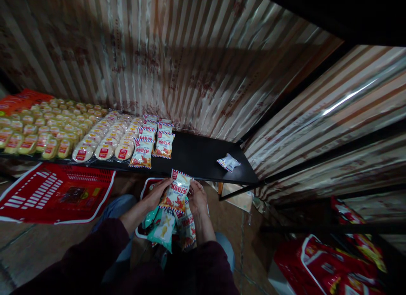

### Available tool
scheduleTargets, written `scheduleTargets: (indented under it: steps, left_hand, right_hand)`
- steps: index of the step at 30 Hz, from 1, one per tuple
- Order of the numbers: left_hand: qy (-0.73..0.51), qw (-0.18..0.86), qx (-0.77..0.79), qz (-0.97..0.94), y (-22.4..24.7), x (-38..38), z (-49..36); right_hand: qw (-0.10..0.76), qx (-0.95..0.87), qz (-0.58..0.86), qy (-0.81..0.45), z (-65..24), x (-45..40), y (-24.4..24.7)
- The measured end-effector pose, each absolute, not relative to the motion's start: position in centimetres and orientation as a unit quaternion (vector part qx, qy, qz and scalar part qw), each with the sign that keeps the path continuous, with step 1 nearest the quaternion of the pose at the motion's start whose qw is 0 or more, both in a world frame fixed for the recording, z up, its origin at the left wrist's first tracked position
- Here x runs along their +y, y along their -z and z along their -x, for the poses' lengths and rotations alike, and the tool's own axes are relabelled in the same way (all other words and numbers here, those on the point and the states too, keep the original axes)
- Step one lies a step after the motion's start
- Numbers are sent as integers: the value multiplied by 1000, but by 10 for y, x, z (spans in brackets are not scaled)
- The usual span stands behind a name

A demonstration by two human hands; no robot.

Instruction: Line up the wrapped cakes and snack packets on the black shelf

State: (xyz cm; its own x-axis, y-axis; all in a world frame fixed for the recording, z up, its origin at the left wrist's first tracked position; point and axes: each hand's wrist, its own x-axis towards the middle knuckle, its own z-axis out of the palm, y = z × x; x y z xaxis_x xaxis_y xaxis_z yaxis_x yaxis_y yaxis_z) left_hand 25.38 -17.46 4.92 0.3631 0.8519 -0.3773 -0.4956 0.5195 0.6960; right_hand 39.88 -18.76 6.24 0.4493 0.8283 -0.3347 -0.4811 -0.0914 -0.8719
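Between both hands I hold a snack bag [178,191] with a white top, orange bottom and striped edges, above a basket. My left hand [159,193] grips its left side, and my right hand [198,197] grips the right side. Beneath it, a red basket [139,232] with a white rim contains green snack bags [164,229] and more orange-and-white bags [187,227]. On the black shelf [196,155] in front, matching snack bags [141,153] stand in two short rows. A small white-and-blue packet [229,162] lies by itself near the shelf's right end.
Round packaged cakes [104,149] and yellow packaged cakes [28,143] fill the shelf's left part. A red basket [95,202] is on the floor at left. Red bags [336,265] lie at lower right. A dark shelf post [294,87] and striped wrapped walls [190,53] enclose the shelf.
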Motion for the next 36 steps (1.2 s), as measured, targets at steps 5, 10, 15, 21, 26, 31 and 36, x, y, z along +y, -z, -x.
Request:
scheduleTargets:
  steps: [5, 10, 15, 21, 26, 31, 36]
  left_hand:
    - [-407, 789, 379, -261, -40, -186, -248]
    - [-402, 790, 351, -302, -42, -192, -249]
    - [-414, 784, 340, -314, -45, -190, -252]
    - [-456, 723, 423, -300, -43, -180, -255]
    - [-486, 694, 457, -270, -48, -174, -262]
    - [-497, 701, 442, -257, -52, -173, -268]
    - [-502, 691, 449, -262, -49, -173, -270]
  right_hand:
    - [669, -93, 537, -504, -402, -179, -67]
    - [673, -96, 560, -474, -402, -174, -69]
    - [676, -98, 561, -468, -401, -174, -72]
    - [626, -130, 584, -501, -398, -195, -73]
    - [608, -193, 544, -545, -385, -217, -65]
    - [633, -154, 513, -559, -374, -219, -55]
    - [642, -150, 510, -553, -373, -216, -53]
